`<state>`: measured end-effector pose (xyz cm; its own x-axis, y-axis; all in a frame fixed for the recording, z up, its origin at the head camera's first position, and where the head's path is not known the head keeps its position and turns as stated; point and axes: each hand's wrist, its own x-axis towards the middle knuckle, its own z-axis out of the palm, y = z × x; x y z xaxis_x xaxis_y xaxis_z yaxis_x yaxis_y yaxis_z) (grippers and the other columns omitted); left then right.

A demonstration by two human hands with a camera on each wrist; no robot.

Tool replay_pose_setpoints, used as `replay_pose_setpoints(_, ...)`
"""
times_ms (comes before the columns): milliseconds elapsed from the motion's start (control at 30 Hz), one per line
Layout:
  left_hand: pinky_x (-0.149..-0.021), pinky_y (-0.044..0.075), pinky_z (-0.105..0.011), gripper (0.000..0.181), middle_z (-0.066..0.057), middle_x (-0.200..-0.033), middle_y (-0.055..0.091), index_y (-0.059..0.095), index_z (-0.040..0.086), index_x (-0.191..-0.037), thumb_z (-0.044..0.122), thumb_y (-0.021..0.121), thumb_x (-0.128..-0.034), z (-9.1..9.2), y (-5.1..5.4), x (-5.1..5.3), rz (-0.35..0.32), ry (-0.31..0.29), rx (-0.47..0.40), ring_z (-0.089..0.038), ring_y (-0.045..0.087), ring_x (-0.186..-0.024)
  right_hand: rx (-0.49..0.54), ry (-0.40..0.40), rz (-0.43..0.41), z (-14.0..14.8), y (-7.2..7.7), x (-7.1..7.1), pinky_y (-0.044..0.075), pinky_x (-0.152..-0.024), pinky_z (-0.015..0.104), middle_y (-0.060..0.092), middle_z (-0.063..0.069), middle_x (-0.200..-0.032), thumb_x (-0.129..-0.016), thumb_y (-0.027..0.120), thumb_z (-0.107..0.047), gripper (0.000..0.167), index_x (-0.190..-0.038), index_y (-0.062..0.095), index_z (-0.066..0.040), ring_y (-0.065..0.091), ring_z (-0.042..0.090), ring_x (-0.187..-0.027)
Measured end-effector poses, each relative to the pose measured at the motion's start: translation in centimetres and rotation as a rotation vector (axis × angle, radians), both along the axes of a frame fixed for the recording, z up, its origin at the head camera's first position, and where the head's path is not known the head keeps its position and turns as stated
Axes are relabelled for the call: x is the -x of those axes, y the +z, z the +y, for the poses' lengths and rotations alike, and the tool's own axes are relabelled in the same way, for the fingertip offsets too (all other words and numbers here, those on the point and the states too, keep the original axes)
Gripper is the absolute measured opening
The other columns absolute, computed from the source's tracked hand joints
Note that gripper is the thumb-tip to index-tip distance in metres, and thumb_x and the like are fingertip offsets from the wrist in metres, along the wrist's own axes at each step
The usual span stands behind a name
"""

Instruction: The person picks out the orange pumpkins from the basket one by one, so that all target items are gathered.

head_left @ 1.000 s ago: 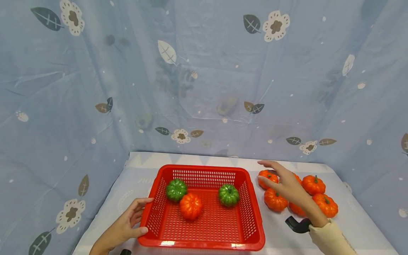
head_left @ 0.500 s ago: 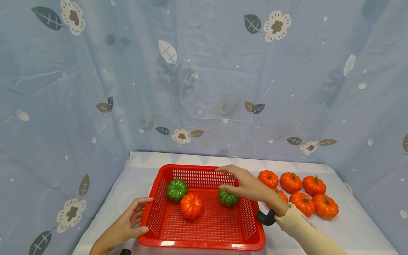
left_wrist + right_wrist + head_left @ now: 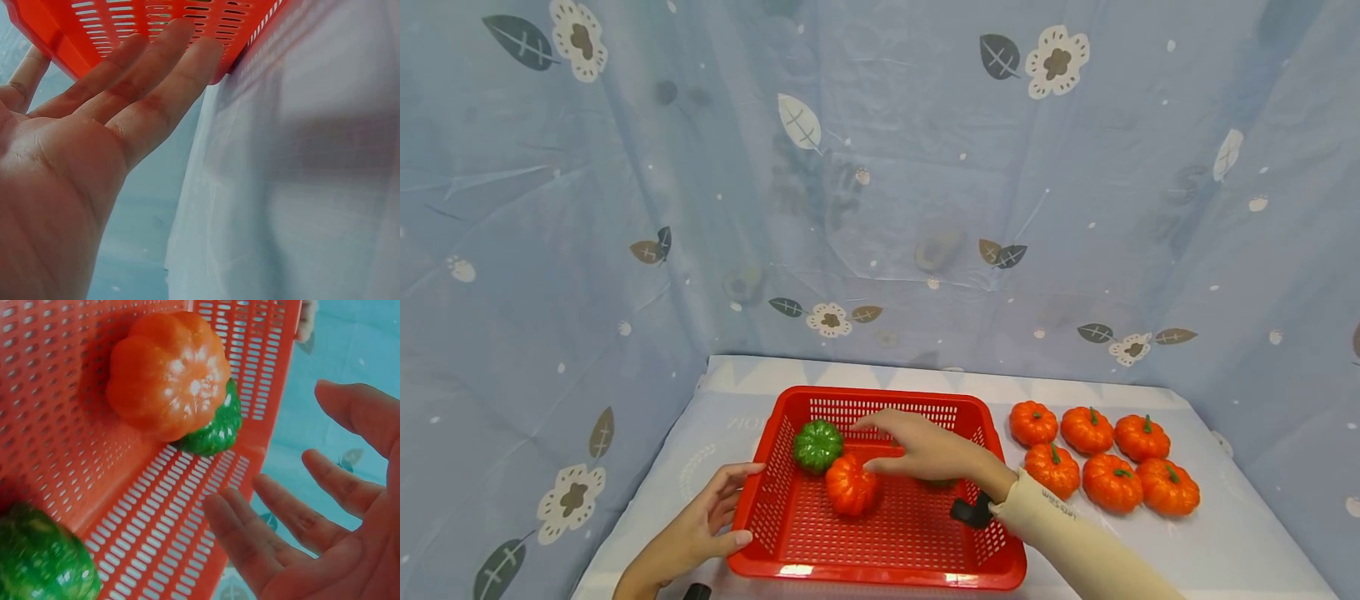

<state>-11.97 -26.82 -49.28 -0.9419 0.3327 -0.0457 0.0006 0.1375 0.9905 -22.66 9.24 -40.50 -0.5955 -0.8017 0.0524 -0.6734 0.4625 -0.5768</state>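
A red perforated plastic basket [image 3: 880, 575] holds an orange toy pumpkin [image 3: 848, 486] and two green ones. One green pumpkin [image 3: 817, 447] lies at the left, behind the orange one; the other green pumpkin [image 3: 44, 562] is mostly covered by my right hand in the head view. My right hand [image 3: 928, 450] hovers inside the basket beside the orange pumpkin, its fingers spread and nothing in its grasp. At the basket's left side, my left hand [image 3: 706, 521] touches the wall from outside with fingers [image 3: 165, 94] mostly straight.
Several orange pumpkins stand in two rows on the table [image 3: 1247, 533] right of the basket, among them a front-row pumpkin [image 3: 1112, 483]. A blue patterned cloth [image 3: 880, 208] hangs behind and along both sides.
My right hand has moved left from above the orange pumpkins at the right into the basket, reaching the orange pumpkin there. My left hand stays at the basket's left side.
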Motion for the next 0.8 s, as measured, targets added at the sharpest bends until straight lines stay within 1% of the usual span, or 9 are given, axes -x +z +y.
replay_pose_setpoints(67, -0.098, 0.055, -0.034, 0.072, -0.026, -0.154, 0.033, 0.033, 0.012, -0.152, 0.007, 0.072, -0.0925, 0.0, 0.0, 0.0, 0.005, 0.000, 0.006, -0.045, 0.044, -0.135, -0.017, 0.010, -0.007, -0.6, -0.1, 0.0, 0.040, -0.115, 0.041, 0.055, -0.003, -0.148, -0.099, 0.067, -0.045, 0.054, -0.147, 0.055, -0.022, 0.047, 0.014, -0.138)
replay_pose_setpoints(167, -0.099, 0.055, -0.034, 0.072, -0.026, -0.154, 0.033, 0.033, 0.012, -0.152, 0.006, 0.072, -0.0922, 0.0, 0.1, 0.0, 0.008, 0.002, 0.005, -0.045, 0.044, -0.135, -0.053, 0.034, 0.011, -1.7, -0.4, 0.2, 0.039, -0.115, 0.038, 0.055, -0.003, -0.147, -0.100, 0.067, -0.043, 0.054, -0.146, 0.055, -0.017, 0.046, 0.015, -0.139)
replay_pose_setpoints(233, -0.099, 0.054, -0.035, 0.072, -0.026, -0.154, 0.033, 0.033, 0.012, -0.152, 0.006, 0.072, -0.0922, 0.0, 0.0, 0.0, 0.008, 0.002, 0.004, -0.045, 0.044, -0.135, -0.076, 0.047, 0.019, -2.3, -0.8, 0.4, 0.040, -0.114, 0.036, 0.057, 0.000, -0.146, -0.100, 0.067, -0.042, 0.055, -0.145, 0.056, -0.012, 0.048, 0.016, -0.138)
replay_pose_setpoints(333, -0.099, 0.055, -0.035, 0.072, -0.026, -0.155, 0.032, 0.033, 0.012, -0.153, 0.007, 0.072, -0.0925, 0.0, 0.0, 0.1, 0.005, 0.001, 0.003, -0.045, 0.044, -0.135, -0.121, 0.057, 0.031, -3.1, -1.4, 0.5, 0.041, -0.113, 0.035, 0.058, 0.002, -0.144, -0.100, 0.067, -0.043, 0.055, -0.143, 0.058, -0.010, 0.050, 0.017, -0.136)
replay_pose_setpoints(400, -0.098, 0.055, -0.035, 0.072, -0.026, -0.155, 0.032, 0.033, 0.012, -0.153, 0.008, 0.072, -0.0928, 0.1, 0.0, 0.1, 0.005, 0.000, 0.002, -0.045, 0.044, -0.135, -0.153, 0.061, 0.047, -3.6, -1.7, 0.5, 0.043, -0.112, 0.034, 0.061, 0.002, -0.140, -0.100, 0.066, -0.044, 0.053, -0.141, 0.061, -0.011, 0.053, 0.016, -0.133)
replay_pose_setpoints(533, -0.098, 0.055, -0.034, 0.071, -0.025, -0.155, 0.033, 0.033, 0.014, -0.153, 0.007, 0.071, -0.0930, 0.0, -0.1, 0.1, 0.006, 0.001, -0.001, -0.044, 0.044, -0.135, -0.203, 0.071, 0.103, -4.3, -2.2, 0.3, 0.046, -0.108, 0.034, 0.065, -0.002, -0.132, -0.100, 0.066, -0.045, 0.047, -0.136, 0.067, -0.015, 0.056, 0.016, -0.126)
replay_pose_setpoints(667, -0.098, 0.054, -0.033, 0.071, -0.025, -0.154, 0.032, 0.033, 0.014, -0.153, 0.006, 0.070, -0.0932, 0.0, -0.1, 0.1, 0.009, -0.007, 0.001, -0.043, 0.045, -0.134, -0.217, 0.053, 0.125, -4.8, -2.6, 0.1, 0.048, -0.104, 0.031, 0.067, -0.004, -0.127, -0.098, 0.069, -0.044, 0.042, -0.130, 0.071, -0.017, 0.057, 0.014, -0.121)
replay_pose_setpoints(800, -0.099, 0.053, -0.031, 0.072, -0.024, -0.155, 0.032, 0.032, 0.015, -0.154, 0.004, 0.069, -0.0932, -0.1, -0.2, 0.1, 0.003, -0.019, -0.009, -0.035, 0.049, -0.134, -0.216, 0.025, 0.111, -5.0, -2.7, -0.1, 0.051, -0.090, 0.026, 0.066, -0.008, -0.113, -0.091, 0.077, -0.045, 0.038, -0.121, 0.070, -0.021, 0.058, 0.009, -0.106)
